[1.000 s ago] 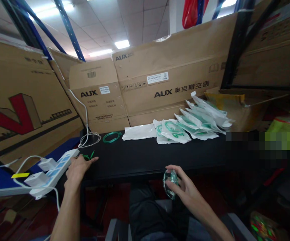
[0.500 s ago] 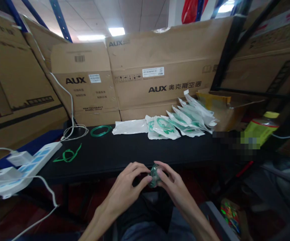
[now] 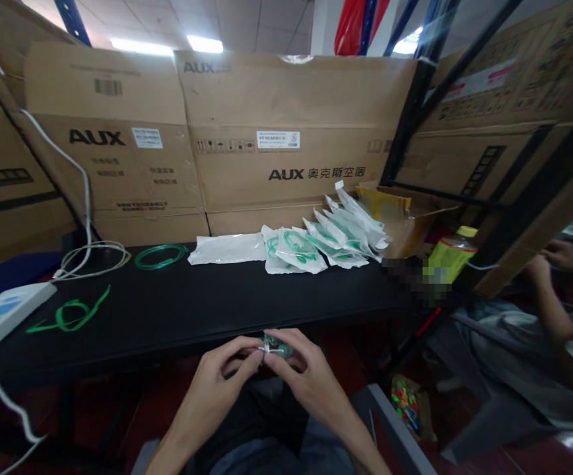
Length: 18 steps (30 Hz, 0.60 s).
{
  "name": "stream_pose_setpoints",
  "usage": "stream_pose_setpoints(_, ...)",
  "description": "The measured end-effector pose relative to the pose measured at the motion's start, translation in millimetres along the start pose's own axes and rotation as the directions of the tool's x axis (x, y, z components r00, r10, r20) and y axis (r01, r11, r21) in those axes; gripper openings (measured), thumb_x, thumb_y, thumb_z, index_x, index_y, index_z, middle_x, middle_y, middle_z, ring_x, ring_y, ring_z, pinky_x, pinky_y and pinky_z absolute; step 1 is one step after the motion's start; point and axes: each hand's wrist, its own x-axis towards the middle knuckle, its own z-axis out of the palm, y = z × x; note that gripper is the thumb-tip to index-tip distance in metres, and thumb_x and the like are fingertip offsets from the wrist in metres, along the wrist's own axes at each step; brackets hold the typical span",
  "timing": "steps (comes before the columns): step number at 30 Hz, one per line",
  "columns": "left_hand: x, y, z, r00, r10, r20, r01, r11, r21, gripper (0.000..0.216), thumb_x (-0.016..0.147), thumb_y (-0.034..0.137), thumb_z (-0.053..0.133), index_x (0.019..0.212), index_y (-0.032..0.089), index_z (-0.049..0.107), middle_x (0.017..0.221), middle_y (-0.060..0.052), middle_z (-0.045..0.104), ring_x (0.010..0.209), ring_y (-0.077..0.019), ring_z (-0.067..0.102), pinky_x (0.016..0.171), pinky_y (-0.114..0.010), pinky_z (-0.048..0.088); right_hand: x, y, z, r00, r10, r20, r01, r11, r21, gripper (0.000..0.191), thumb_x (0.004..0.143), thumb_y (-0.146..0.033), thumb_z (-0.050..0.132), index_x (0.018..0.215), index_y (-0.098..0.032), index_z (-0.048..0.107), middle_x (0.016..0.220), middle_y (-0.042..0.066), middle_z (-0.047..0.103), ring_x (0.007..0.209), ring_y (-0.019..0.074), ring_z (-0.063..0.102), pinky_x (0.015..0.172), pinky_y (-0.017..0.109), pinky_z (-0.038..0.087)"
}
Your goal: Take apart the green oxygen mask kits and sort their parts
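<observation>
Between my two hands, just off the table's front edge, is a small translucent green plastic piece (image 3: 277, 347) with a whitish part on it; its exact kind does not show. My left hand (image 3: 230, 369) pinches its left side with thumb and fingers. From the right, my right hand (image 3: 299, 366) grips the same piece, thumb in front and fingers behind. Both hands hide much of it. Beyond them on the black table (image 3: 168, 310) lie white pouches with green tubing (image 3: 299, 251), a flat white pouch (image 3: 227, 249) and a coil of green tubing (image 3: 162, 257).
A knotted green strip (image 3: 76, 315) and a white power strip (image 3: 4, 313) lie at the left. Cardboard boxes (image 3: 237, 178) wall the back. At the right are a yellow-labelled bottle (image 3: 449, 257), an open carton (image 3: 410, 227) and another person's arm (image 3: 554, 303).
The view has swung to the right, bringing another person's arms into sight. My hands have come closer together around the green piece, which has turned and now shows a whitish part.
</observation>
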Motion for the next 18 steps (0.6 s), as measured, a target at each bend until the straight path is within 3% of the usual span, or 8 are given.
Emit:
stream_pose_setpoints(6, 0.5, -15.3, -4.8, 0.997, -0.045, 0.068, 0.053, 0.991, -0.122, 0.029, 0.089, 0.047, 0.073, 0.097, 0.019, 0.076, 0.094, -0.005, 0.076, 0.084, -0.0216, 0.072, 0.076, -0.029, 0.062, -5.7, -7.2, -7.5, 0.995, -0.029, 0.093, 0.04, 0.991, -0.125, 0.037, 0.096, -0.031, 0.069, 0.132, -0.029, 0.072, 0.13, 0.007, 0.072, 0.123, 0.0232, 0.066, 0.106, 0.036, 0.051)
stream_pose_setpoints(10, 0.4, -19.4, -4.7, 0.998, -0.045, 0.034, 0.048, 0.993, -0.104, 0.028, 0.089, 0.045, 0.073, 0.099, 0.019, 0.075, 0.085, -0.003, 0.075, 0.074, -0.0183, 0.071, 0.071, -0.026, 0.061, -5.9, -9.5, -8.0, 0.993, -0.021, 0.118, 0.037, 0.99, -0.136, 0.037, 0.098, -0.03, 0.064, 0.135, -0.026, 0.07, 0.132, 0.008, 0.071, 0.122, 0.0216, 0.067, 0.101, 0.033, 0.053)
stream_pose_setpoints(18, -2.1, -4.5, 3.1, 0.999, -0.005, -0.034, 0.006, 1.0, 0.011, 0.022, 0.09, 0.038, 0.069, 0.096, 0.017, 0.074, 0.072, -0.001, 0.072, 0.054, -0.0132, 0.066, 0.053, -0.021, 0.054, -3.6, 0.6, -3.5, 0.996, 0.039, 0.076, -0.031, 0.994, -0.105, 0.033, 0.097, -0.036, 0.064, 0.126, -0.022, 0.073, 0.127, 0.01, 0.074, 0.118, 0.0239, 0.07, 0.097, 0.034, 0.055)
